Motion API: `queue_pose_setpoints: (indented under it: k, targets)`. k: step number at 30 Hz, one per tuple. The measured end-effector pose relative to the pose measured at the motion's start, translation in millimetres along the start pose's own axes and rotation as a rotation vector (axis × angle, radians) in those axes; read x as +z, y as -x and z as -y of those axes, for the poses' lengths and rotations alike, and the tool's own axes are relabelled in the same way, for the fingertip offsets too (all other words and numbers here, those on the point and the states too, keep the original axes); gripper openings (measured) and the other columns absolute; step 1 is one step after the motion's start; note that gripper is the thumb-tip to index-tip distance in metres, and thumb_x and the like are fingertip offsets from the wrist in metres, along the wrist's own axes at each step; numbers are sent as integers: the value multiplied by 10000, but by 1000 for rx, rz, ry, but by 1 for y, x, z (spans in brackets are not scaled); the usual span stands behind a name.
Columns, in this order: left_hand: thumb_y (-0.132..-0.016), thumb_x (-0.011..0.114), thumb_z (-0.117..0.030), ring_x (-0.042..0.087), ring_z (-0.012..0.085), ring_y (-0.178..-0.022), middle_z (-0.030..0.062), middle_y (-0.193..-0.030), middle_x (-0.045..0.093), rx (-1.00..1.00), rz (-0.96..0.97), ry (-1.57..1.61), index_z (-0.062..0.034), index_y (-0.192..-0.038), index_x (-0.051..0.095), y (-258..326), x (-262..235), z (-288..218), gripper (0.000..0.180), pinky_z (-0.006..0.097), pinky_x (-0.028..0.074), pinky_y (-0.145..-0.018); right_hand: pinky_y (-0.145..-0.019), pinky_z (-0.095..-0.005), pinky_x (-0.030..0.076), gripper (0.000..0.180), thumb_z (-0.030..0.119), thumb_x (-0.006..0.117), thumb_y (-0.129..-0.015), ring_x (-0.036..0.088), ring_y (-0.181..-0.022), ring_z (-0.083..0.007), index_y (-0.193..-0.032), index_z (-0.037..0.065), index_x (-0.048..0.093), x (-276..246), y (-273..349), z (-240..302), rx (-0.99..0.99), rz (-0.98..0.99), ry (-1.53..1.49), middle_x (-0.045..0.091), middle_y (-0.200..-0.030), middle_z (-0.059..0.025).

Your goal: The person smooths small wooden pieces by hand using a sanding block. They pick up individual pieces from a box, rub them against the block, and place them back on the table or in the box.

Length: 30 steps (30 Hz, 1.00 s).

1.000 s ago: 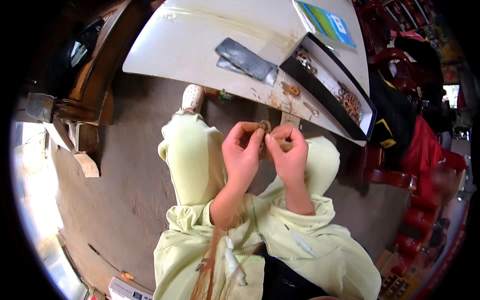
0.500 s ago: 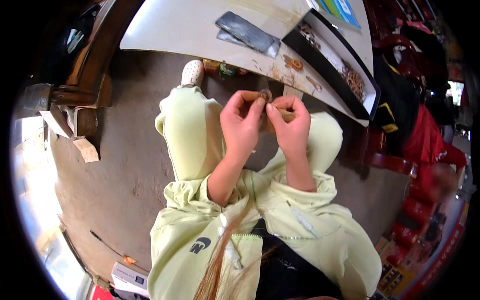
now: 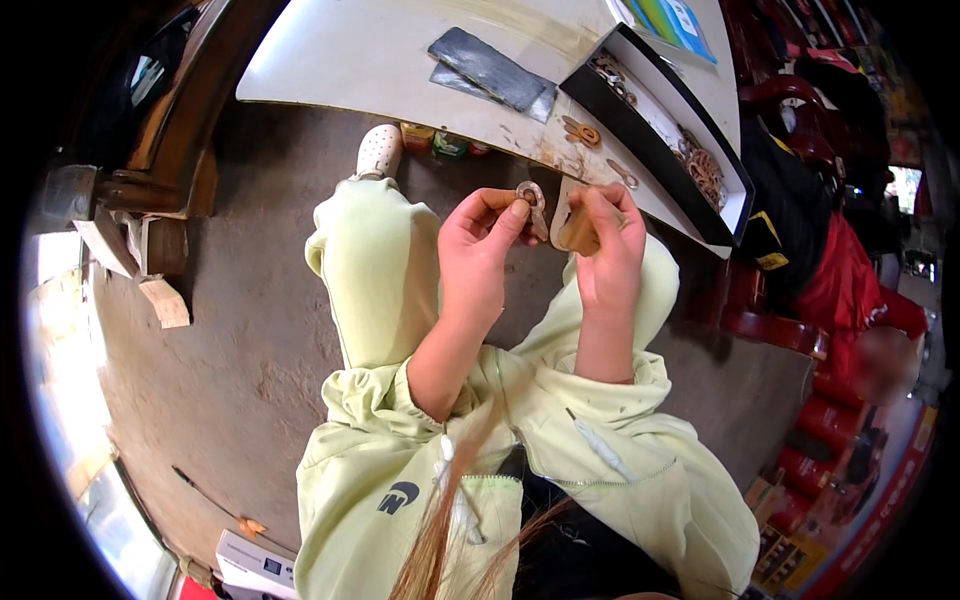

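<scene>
My left hand (image 3: 474, 252) pinches a small piece with a round ring-shaped head (image 3: 538, 200) between thumb and fingertips, over my lap. In my right hand (image 3: 611, 258) is a tan, bent strip (image 3: 578, 232) that looks like sandpaper; the fingers fold over its upper part. A small gap separates the strip from the ring-headed piece. On the near part of the white table (image 3: 340, 70) lie a brown ring-headed piece with prongs (image 3: 581, 132) and a thin piece with a rounded end (image 3: 622, 174).
A long black box (image 3: 650, 140) with several small brown pieces stands at the table's right edge. Two dark grey flat slabs (image 3: 488, 66) overlap to its left. Blue-green booklets (image 3: 672, 28) lie behind it. A wooden piece of furniture (image 3: 190, 110) is at far left.
My hands have drawn apart. The right has moved right and turned, showing more of the tan strip; the ring-headed piece in my left hand now shows clearly.
</scene>
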<state>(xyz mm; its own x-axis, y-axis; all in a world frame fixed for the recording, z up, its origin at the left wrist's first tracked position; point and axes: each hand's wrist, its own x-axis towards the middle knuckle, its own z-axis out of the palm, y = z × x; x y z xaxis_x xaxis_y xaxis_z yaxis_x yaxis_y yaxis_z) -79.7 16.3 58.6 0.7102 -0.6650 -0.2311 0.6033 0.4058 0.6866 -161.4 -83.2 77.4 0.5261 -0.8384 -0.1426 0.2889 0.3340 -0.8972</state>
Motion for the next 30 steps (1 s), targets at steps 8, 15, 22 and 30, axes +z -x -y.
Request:
queue_pose_setpoints:
  k: [8,15,22,30]
  targets:
    - [-892,609,-77,624,134,-737,68,-854,643,-126,18,166,14,-943,611,0,-4,1,104,255,505,-668,-778,-274,462,99,89,617,-883,588,-865,-156,-927,48,539,-9,6,-7,98,112,-167,611,-883,-69]
    - [-886,616,-70,624,120,-753,52,-864,645,-80,-10,135,5,-937,615,0,-2,3,91,249,518,-671,-732,-256,478,131,64,641,-860,594,-798,-131,-942,45,541,-1,11,-3,52,104,-45,610,-868,-59]
    - [-878,618,-56,599,89,-753,44,-863,639,12,-39,-24,21,-946,611,0,2,3,103,249,517,-666,-725,-223,457,158,16,680,-812,559,-777,-88,-895,35,547,-1,9,-10,-143,26,243,581,-860,-25]
    - [-869,627,-36,578,63,-752,25,-855,642,64,-61,-118,21,-952,608,-1,4,9,103,214,487,-667,-666,-206,437,158,11,681,-797,508,-747,-56,-833,40,529,16,21,-7,-174,-1,566,559,-826,3]
